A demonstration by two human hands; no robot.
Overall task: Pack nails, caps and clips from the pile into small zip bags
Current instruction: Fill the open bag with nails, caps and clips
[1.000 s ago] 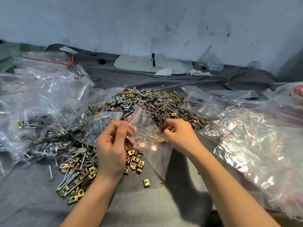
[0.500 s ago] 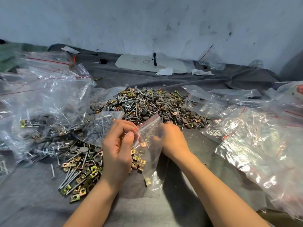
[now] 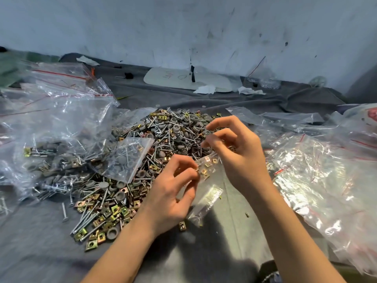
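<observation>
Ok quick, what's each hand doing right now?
Left hand: pinching the small bag at its mouth.
Right hand: fingers curled, holding the small bag's other top edge.

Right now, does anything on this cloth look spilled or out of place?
Yes, slightly. One gold clip lies alone on the grey cloth just below the small zip bag the left hand pinches, apart from the pile. A single nail also lies stray at the pile's left edge. Both look dropped.
</observation>
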